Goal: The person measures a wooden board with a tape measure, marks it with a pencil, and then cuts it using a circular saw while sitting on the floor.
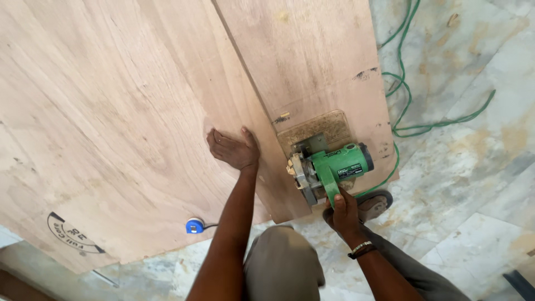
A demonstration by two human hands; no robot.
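Rip cut under way: right hand (343,209) grips the green saw (329,167) at five o'clock on the plywood (139,111); left hand (234,149), open, lies flat at nine o'clock of the saw; next move calls for steady feed along the kerf

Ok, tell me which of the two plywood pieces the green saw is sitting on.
The narrower right-hand strip, not the wide sheet. The right hand grips the saw there; the left hand presses flat on the wide sheet.

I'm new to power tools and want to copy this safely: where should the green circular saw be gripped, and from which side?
Probably by the green handle at the near end of the circular saw, coming from the worker's side, behind the blade. The handle juts back toward the body, away from the blade guard, and the right hand wraps it there. The left hand presses flat on the plywood sheet.
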